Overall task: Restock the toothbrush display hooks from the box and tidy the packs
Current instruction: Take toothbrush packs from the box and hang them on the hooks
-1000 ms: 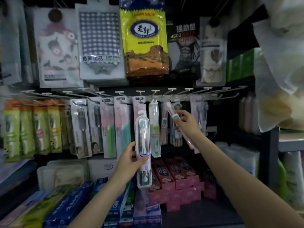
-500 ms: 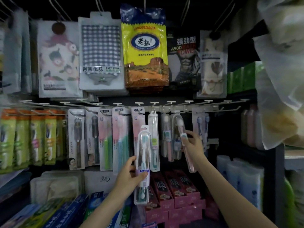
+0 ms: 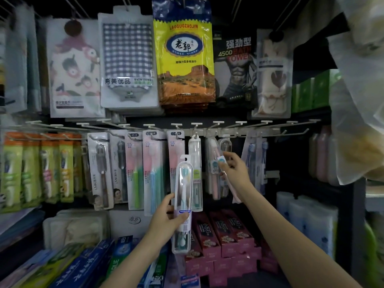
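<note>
At upper centre of the frame hung a yellow plastic pouch [image 3: 184, 59] with an orange desert print; left of it, a blue-and-white checked towel pack [image 3: 127, 59]. Lower centre: pink toothpaste boxes [image 3: 226, 233].

Left hand [image 3: 166, 217]: raised at mid-height, fingers and thumb curled in a grip. Right hand [image 3: 235, 170]: arm extended higher, fingers [image 3: 225, 163] pinching.

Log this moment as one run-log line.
left hand: holds clear pack, unhung | right hand: pinches pink pack at hooks
</note>
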`<state>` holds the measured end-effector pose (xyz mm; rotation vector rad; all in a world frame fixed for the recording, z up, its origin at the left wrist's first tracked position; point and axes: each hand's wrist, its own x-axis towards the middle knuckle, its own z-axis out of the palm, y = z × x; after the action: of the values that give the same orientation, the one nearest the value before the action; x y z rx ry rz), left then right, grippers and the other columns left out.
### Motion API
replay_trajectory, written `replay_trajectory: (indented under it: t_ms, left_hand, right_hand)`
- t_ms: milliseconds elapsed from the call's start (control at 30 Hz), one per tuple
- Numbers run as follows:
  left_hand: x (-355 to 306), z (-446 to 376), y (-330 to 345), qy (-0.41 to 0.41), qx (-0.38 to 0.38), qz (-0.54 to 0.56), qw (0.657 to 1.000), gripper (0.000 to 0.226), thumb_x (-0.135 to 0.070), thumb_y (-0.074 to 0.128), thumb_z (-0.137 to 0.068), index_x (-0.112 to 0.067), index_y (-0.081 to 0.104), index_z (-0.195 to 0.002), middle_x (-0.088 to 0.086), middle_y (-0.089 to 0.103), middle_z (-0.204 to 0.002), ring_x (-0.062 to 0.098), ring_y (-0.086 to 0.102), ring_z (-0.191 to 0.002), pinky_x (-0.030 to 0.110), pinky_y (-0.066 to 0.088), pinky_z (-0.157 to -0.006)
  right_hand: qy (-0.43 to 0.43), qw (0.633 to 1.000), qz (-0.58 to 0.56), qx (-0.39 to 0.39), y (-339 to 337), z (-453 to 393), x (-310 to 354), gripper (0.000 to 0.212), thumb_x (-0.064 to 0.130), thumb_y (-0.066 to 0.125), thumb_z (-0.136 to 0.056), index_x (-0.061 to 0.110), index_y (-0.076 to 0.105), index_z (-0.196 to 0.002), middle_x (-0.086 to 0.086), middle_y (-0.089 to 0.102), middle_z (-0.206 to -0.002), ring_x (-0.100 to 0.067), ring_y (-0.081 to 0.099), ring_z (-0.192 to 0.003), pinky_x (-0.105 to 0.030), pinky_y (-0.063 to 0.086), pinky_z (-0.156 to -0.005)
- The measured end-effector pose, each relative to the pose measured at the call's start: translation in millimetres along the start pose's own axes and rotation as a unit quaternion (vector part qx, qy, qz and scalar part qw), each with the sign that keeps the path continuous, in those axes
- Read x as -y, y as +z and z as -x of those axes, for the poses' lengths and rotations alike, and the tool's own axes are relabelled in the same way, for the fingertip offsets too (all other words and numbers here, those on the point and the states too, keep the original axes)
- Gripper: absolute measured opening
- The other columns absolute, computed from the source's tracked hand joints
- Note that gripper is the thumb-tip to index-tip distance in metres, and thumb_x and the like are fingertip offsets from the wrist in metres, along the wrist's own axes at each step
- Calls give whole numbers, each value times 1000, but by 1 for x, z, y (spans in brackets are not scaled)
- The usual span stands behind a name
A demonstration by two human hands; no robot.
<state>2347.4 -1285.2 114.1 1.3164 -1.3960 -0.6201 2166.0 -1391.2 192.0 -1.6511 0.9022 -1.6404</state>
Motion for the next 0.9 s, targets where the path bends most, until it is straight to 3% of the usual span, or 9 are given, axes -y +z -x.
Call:
replay_trajectory:
  t_ms: [133,267,433,500,567,633,733,800,900]
  left_hand:
    - [0,-2,0,0,4,-2,1000,62,-18,68,-83,-26,38,-137,2,59,-116,15,56,-105,26,48,-85]
    - [-2,-3,0,4,3,-8,1000,61,-18,68,-83,-28,38,-136,3,60,-113,15,57,-104,25,49,-82]
    - [1,-4,-5,5,-4,-30,1000,66,-24,69,-82,-32,34,-137,7,53,-126,19,53,-112,37,45,-97]
    - [2,-6,-4,9,-6,-38,999,66,-22,69,-82,-30,34,-137,6,54,-123,17,54,-108,32,47,-92]
    - [-1,-5,-2,11,-4,-27,1000,61,-18,68,-83,-29,36,-134,2,58,-114,9,56,-98,17,48,-76]
    - [-4,-4,1,10,4,-15,1000,53,-15,66,-85,-30,37,-127,-7,57,-103,-2,52,-88,8,44,-62]
    - [-4,-4,3,15,9,0,1000,63,-17,66,-84,-24,34,-138,0,56,-117,5,54,-97,16,43,-77]
    - [-7,-3,6,22,8,3,1000,67,-19,67,-83,-22,32,-140,4,54,-124,12,53,-104,23,41,-84]
    - [-12,0,14,33,14,1,999,58,-19,67,-84,-28,35,-132,-9,54,-106,1,53,-90,9,42,-70]
  right_hand:
    - [21,998,-51,1,-3,-5,1,29,11,56,-93,13,54,-122,-11,63,-102,-15,60,-71,-17,51,-56]
    - [32,993,-113,0,4,-3,-8,26,13,57,-92,18,55,-117,-6,64,-99,-16,60,-70,-24,52,-66]
    - [50,982,-179,-30,5,-4,-16,27,11,57,-91,13,56,-118,-1,64,-89,-14,57,-64,-25,51,-64]
    - [54,980,-188,-31,10,-2,-18,27,10,56,-92,13,55,-119,0,64,-90,-14,58,-68,-22,52,-63]
    - [61,977,-203,-29,18,0,-21,28,9,55,-93,13,53,-120,1,63,-92,-12,59,-71,-21,52,-64]
    - [68,983,-171,-8,20,4,-22,29,11,53,-94,14,50,-123,-2,62,-102,-11,59,-80,-21,51,-68]
    - [68,998,-4,15,10,13,-29,37,16,53,-95,14,45,-131,-4,54,-119,-14,51,-103,-29,45,-86]
    - [37,998,39,13,0,22,-30,38,19,53,-95,12,45,-131,-1,51,-117,-14,49,-109,-25,41,-86]
    - [6,996,11,92,-4,41,-21,37,27,57,-92,15,49,-126,10,55,-110,-6,54,-106,-7,42,-74]
